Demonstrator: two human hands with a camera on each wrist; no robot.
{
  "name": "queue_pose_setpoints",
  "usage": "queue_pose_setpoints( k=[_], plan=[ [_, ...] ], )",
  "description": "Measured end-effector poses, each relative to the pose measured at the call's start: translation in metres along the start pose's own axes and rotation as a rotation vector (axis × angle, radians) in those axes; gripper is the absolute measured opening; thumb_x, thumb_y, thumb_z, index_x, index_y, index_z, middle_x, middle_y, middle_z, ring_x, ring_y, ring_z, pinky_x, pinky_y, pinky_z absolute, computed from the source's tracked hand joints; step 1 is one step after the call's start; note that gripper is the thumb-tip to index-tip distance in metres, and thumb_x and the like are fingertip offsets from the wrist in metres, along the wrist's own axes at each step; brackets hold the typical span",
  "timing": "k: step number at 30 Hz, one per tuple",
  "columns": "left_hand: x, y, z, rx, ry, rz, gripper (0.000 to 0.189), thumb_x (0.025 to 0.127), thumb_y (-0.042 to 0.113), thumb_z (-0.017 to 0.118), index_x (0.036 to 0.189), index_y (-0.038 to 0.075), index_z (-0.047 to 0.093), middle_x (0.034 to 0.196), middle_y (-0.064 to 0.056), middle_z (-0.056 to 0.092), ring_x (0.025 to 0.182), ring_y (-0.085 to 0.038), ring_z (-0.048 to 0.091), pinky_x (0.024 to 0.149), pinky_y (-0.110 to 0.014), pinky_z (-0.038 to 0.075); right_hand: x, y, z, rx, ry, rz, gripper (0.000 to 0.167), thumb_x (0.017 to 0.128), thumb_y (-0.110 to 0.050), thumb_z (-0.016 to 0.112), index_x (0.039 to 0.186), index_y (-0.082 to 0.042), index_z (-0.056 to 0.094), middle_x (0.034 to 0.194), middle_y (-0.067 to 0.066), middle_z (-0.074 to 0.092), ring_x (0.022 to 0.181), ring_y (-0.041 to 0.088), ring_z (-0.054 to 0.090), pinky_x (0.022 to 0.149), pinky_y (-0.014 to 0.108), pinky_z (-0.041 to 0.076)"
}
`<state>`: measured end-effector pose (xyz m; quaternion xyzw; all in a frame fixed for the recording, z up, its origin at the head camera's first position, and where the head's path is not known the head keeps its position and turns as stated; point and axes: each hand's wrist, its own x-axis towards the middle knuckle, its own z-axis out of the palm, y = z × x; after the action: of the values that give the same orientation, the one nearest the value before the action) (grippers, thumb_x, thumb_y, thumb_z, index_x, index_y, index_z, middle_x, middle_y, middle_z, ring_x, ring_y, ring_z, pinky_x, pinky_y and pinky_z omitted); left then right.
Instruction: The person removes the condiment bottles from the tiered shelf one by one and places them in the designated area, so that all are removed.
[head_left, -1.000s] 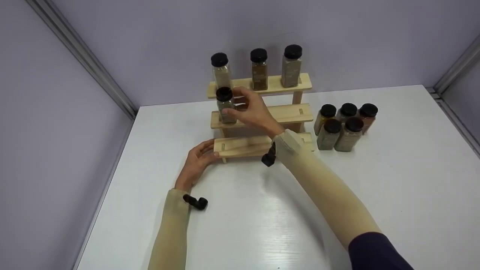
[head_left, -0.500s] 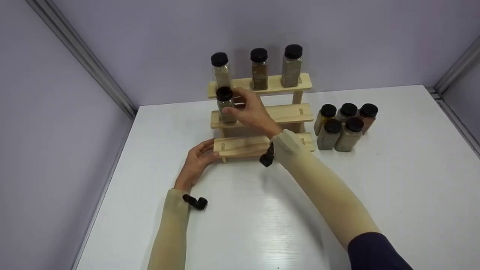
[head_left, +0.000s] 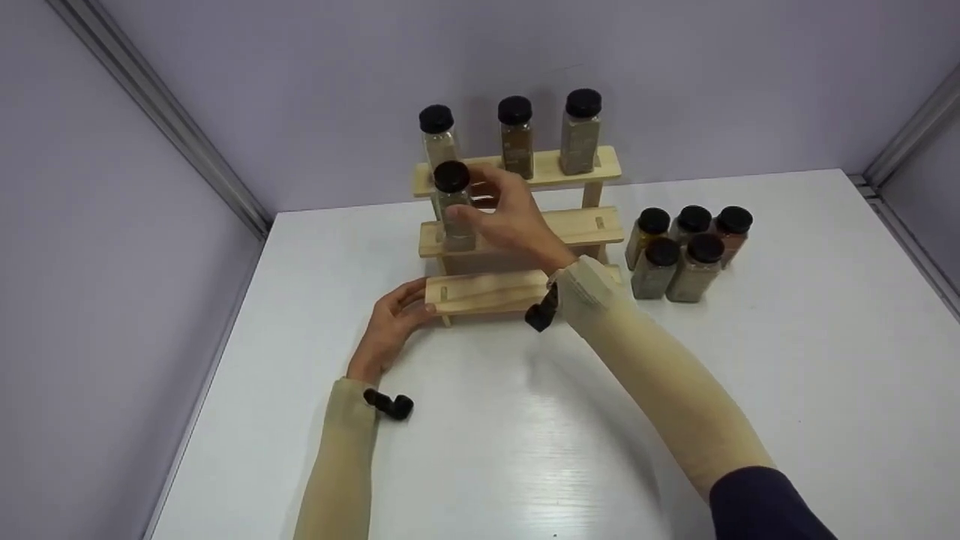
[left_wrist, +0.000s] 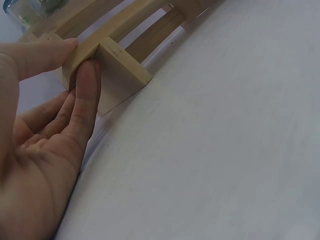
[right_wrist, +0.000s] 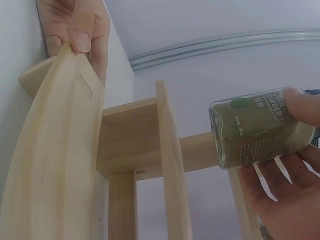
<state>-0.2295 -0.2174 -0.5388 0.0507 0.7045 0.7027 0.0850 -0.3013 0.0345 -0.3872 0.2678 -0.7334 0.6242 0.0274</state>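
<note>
Upward and slightly off its earlier spot, the jar (head_left: 459,231) had moved in the person's right hand (head_left: 511,217); its base appeared to hang clear of the middle shelf (head_left: 574,227), so its placing there looked unsettled. Curled thumb and fingers held it, parted only by its width, while the right arm (head_left: 660,375) slanted across the bottom shelf (head_left: 487,291). The left hand (head_left: 391,324) (lower, palm beside the shelf end) pinched that bottom board.

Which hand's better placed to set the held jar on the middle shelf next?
Likely the right hand: it holds the jar near the middle shelf. The left hand is occupied, pinching the bottom shelf.
</note>
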Motion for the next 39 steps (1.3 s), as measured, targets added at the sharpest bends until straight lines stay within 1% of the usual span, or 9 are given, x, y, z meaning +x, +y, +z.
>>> queue_pose_setpoints(
  k=[4, 10, 16, 20, 28, 35, 39],
  plan=[
    [-0.001, 0.0, 0.0, -0.002, 0.001, 0.005, 0.063, 0.1, 0.014, 0.077, 0.157, 0.004, 0.051, 0.153, -0.019, 0.057, 0.127, -0.028, 0.066, 0.103, -0.031, 0.06, -0.005, -0.005, -0.006, -0.016, 0.003, -0.013, 0.049, 0.093, -0.007, 0.083, 0.139, -0.005, 0.067, 0.13, 0.011, 0.071, 0.117, 0.022, 0.068, 0.107, 0.035, 0.058],
    [-0.001, 0.0, -0.001, -0.001, -0.002, 0.005, 0.063, 0.101, 0.013, 0.076, 0.157, 0.004, 0.051, 0.154, -0.02, 0.055, 0.127, -0.027, 0.066, 0.103, -0.031, 0.06, -0.013, -0.012, -0.017, -0.047, -0.002, -0.041, 0.049, 0.093, -0.008, 0.083, 0.139, -0.005, 0.066, 0.132, 0.011, 0.07, 0.119, 0.024, 0.068, 0.109, 0.039, 0.056],
    [-0.002, -0.001, -0.001, 0.01, -0.002, 0.0, 0.063, 0.101, 0.015, 0.076, 0.158, 0.004, 0.05, 0.155, -0.019, 0.055, 0.135, -0.031, 0.061, 0.105, -0.031, 0.058, -0.02, -0.019, -0.03, -0.064, 0.002, -0.068, 0.049, 0.092, -0.008, 0.084, 0.138, -0.004, 0.066, 0.129, 0.011, 0.071, 0.117, 0.023, 0.069, 0.106, 0.037, 0.058],
    [-0.002, 0.0, -0.002, 0.017, 0.009, 0.001, 0.063, 0.101, 0.017, 0.077, 0.157, 0.006, 0.051, 0.155, -0.016, 0.056, 0.139, -0.03, 0.057, 0.107, -0.031, 0.057, -0.023, -0.023, -0.038, -0.08, 0.014, -0.07, 0.048, 0.092, -0.01, 0.084, 0.137, -0.005, 0.067, 0.126, 0.01, 0.072, 0.114, 0.021, 0.069, 0.105, 0.035, 0.058],
    [-0.002, 0.0, -0.002, -0.023, -0.008, -0.008, 0.066, 0.1, 0.018, 0.078, 0.158, 0.004, 0.049, 0.155, -0.018, 0.055, 0.133, -0.029, 0.062, 0.107, -0.032, 0.058, -0.031, -0.026, -0.054, -0.101, 0.045, -0.046, 0.049, 0.091, -0.007, 0.084, 0.137, -0.004, 0.067, 0.125, 0.012, 0.072, 0.113, 0.022, 0.069, 0.104, 0.038, 0.059],
    [-0.001, -0.002, 0.0, -0.002, -0.008, 0.011, 0.062, 0.101, 0.018, 0.077, 0.157, 0.007, 0.052, 0.154, -0.015, 0.056, 0.141, -0.029, 0.055, 0.108, -0.033, 0.057, -0.041, -0.027, -0.071, -0.09, 0.066, -0.049, 0.048, 0.091, -0.005, 0.084, 0.136, -0.003, 0.068, 0.127, 0.009, 0.071, 0.111, 0.021, 0.07, 0.103, 0.037, 0.059],
    [-0.001, -0.001, 0.001, -0.002, -0.008, 0.017, 0.06, 0.102, 0.016, 0.076, 0.156, 0.006, 0.052, 0.154, -0.016, 0.057, 0.141, -0.029, 0.055, 0.109, -0.032, 0.056, -0.05, -0.028, -0.082, -0.1, 0.074, -0.051, 0.049, 0.092, -0.005, 0.084, 0.138, -0.004, 0.067, 0.126, 0.009, 0.071, 0.11, 0.02, 0.07, 0.1, 0.035, 0.06]
  ],
)
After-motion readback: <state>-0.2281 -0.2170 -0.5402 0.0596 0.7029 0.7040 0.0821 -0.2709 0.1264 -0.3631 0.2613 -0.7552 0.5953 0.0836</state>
